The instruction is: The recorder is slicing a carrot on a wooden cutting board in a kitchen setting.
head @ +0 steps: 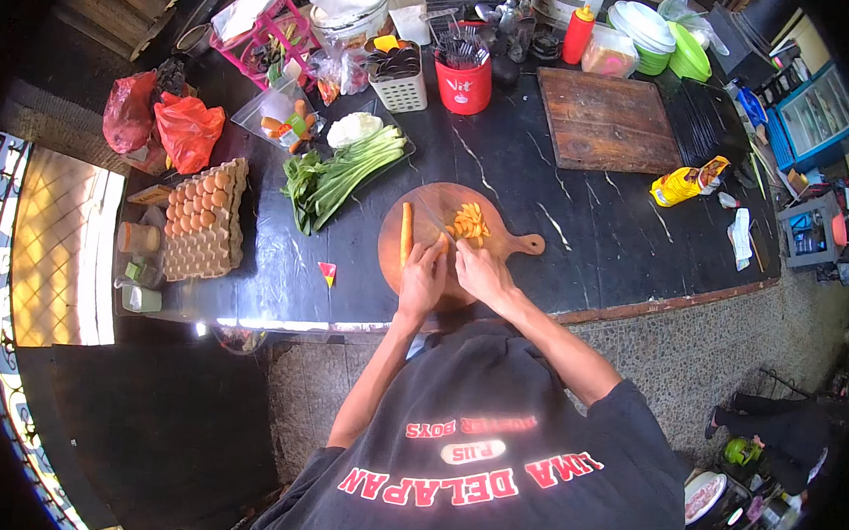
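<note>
A round wooden cutting board point(442, 194) with a short handle lies before me on the dark marble-patterned table. My right hand point(482, 271) is closed around the handle of a knife point(442, 224), whose blade points up and left over the board. My left hand point(424, 276) holds a piece of carrot point(443, 241) against the board, close beside the blade. A long peeled carrot point(406, 228) lies left of the knife. Sliced carrot pieces point(471, 221) are heaped right of the blade. My fingers hide part of the carrot piece.
Green onions point(357, 168), leafy greens and a cauliflower point(354, 129) lie on a tray at upper left. An egg carton point(202, 246) stands at the left. A rectangular wooden board point(605, 123) lies at upper right, near a yellow packet point(681, 185). A person point(775, 434) is at far right.
</note>
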Available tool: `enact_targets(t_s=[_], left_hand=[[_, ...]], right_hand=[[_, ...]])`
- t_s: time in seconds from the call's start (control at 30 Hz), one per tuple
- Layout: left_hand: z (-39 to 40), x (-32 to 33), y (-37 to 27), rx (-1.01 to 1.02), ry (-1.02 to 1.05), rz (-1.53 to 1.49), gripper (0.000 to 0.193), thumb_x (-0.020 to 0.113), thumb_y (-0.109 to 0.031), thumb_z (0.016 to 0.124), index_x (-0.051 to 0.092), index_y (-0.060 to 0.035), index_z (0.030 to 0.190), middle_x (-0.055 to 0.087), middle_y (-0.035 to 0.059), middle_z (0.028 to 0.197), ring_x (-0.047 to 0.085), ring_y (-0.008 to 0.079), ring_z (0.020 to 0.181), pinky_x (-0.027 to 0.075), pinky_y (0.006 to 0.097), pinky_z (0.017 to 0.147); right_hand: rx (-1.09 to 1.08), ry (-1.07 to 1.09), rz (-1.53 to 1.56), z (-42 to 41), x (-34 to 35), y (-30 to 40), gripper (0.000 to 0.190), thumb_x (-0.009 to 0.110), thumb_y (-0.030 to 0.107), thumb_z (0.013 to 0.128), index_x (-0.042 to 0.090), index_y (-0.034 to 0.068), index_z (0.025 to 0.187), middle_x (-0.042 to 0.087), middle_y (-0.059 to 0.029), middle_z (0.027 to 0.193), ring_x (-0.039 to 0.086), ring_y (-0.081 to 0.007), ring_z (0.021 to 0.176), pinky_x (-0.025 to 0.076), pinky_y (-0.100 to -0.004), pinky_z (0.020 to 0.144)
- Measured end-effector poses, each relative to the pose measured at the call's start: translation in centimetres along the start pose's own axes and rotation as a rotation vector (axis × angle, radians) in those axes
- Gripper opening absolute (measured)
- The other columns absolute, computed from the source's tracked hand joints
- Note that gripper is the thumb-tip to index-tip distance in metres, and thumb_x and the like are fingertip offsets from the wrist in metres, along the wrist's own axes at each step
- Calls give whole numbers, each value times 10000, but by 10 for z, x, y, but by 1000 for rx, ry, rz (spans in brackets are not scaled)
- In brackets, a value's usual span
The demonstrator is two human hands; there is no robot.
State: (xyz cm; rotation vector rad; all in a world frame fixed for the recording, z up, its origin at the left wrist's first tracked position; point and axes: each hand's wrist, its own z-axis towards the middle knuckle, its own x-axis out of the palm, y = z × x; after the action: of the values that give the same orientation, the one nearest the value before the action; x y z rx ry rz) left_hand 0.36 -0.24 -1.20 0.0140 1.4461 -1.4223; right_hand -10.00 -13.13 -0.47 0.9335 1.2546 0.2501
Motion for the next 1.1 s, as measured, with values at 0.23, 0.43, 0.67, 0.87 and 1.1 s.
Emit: enact_targets(t_s=[0.23, 0.43, 0.67, 0.87, 1.1], left_hand=[[-2, -4, 0, 40, -13, -25, 238, 679, -2, 905, 709, 19, 1140, 670, 196, 1005, 666, 377, 916, 554, 437, 826], [-1, -6, -2, 23, -9, -27, 217, 683, -9, 910, 719, 10, 1123, 667, 180, 977, 670, 359, 864, 561, 421, 760], [0, -6, -2, 43, -22, -13, 215, 685, -12, 912, 727, 14, 1122, 666, 171, 952, 670, 332, 822, 554, 405, 715], [0, -4, 1, 80, -21, -24, 228, 682, -10, 907, 725, 15, 1130, 663, 173, 962, 660, 347, 804, 554, 418, 713], [-1, -3, -5, -10, 3, 23, 238, 691, -46, 910, 710, 6, 1141, 643, 180, 976, 665, 365, 842, 555, 428, 736]], right_hand=[[34, 68, -167, 0, 0, 4, 286, 531, 183, 1022, 555, -61, 1170, 673, -283, 690, 702, -457, 654, 581, -539, 580], [32, 161, -371, -11, -14, 18, 240, 564, 107, 951, 567, -36, 1142, 715, -259, 774, 740, -413, 736, 607, -505, 647], [102, 214, -432, -11, -7, 22, 210, 549, 114, 955, 545, -36, 1101, 732, -260, 806, 758, -392, 778, 619, -488, 685], [75, 116, -334, 12, 16, 7, 174, 536, 105, 954, 524, -11, 1083, 721, -271, 795, 744, -424, 775, 602, -520, 673], [48, 92, -281, 5, 8, 0, 201, 540, 136, 968, 545, -4, 1113, 699, -267, 725, 726, -436, 709, 586, -543, 645]])
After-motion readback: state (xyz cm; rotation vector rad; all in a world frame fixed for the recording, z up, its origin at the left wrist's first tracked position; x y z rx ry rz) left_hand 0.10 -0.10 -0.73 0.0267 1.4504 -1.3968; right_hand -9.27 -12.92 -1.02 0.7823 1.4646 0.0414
